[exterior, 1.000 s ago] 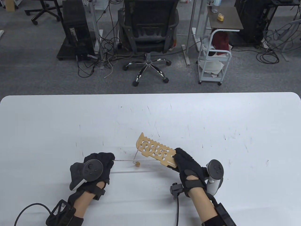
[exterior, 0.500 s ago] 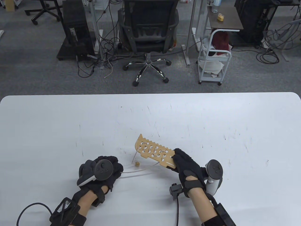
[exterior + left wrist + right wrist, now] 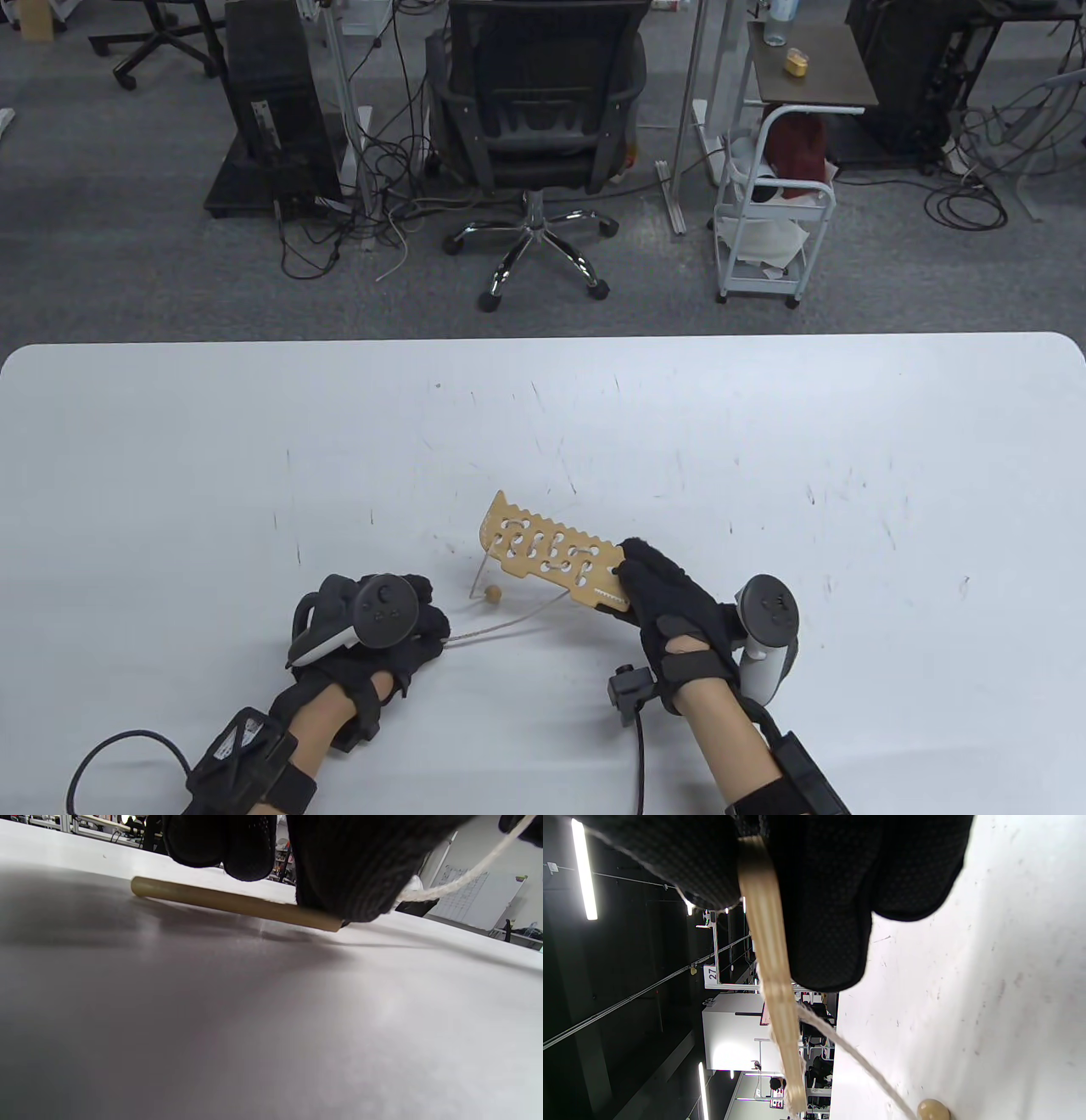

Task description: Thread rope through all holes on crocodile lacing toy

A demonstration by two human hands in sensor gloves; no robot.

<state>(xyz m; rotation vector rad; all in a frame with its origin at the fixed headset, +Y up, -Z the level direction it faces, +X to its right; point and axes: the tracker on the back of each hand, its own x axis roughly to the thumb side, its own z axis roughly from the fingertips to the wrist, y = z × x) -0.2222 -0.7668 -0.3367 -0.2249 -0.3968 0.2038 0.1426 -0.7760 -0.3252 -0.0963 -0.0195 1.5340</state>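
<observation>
The wooden crocodile lacing board [image 3: 543, 548] is held tilted above the table, its right end pinched by my right hand [image 3: 635, 567]. Seen edge-on in the right wrist view, the board [image 3: 772, 984] sits between thumb and fingers [image 3: 831, 921]. A pale rope [image 3: 509, 624] runs slack from the board's lower edge to my left hand [image 3: 424, 615]. That hand holds the rope's wooden needle [image 3: 235, 904] low against the table, with the rope [image 3: 462, 878] leaving by the fingers. A short rope end with a wooden bead [image 3: 490, 596] hangs from the board's left end.
The white table [image 3: 764, 441] is scuffed with small dark marks. Cables run from both wrists off the near edge [image 3: 640, 747]. Beyond the far edge stand an office chair [image 3: 534, 127] and a white cart [image 3: 772, 221] on the floor.
My left hand has moved right and nearer to me, and the rope went from taut to slack. The board drifted slightly left in my right hand.
</observation>
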